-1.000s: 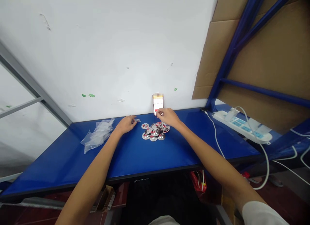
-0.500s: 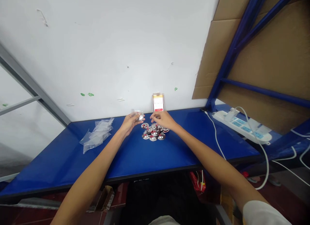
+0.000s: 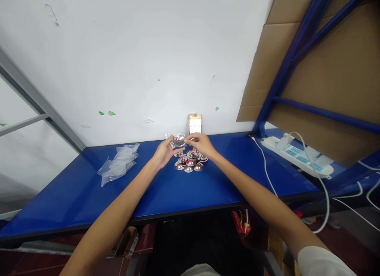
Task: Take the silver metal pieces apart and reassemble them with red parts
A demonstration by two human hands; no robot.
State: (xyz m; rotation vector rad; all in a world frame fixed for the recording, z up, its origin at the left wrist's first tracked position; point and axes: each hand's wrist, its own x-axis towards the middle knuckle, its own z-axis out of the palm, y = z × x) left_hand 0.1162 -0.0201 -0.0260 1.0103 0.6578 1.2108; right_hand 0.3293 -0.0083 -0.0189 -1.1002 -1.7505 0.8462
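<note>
My left hand grips a clear plastic bag with its thumb. A shiny round metal disc with a red loop, like a finger cymbal, shows in or against the bag; exactly how it sits I cannot tell. Thumb and fingers of my right hand are pinched together at the right edge of the bag and cymbal. Just below the hands, a pile of similar finger cymbals with red loops lies on the blue table. My right hand partly covers the back of that pile.
Several flat clear bags lie on the table at left. A phone with a lit screen leans on the wall behind the hands. At right are a white power strip and its cables, beside a blue metal frame.
My left hand has moved slightly right with the bag and cymbal, and the bag is more in sight. My right hand, apart from them before, now meets their right edge.
</note>
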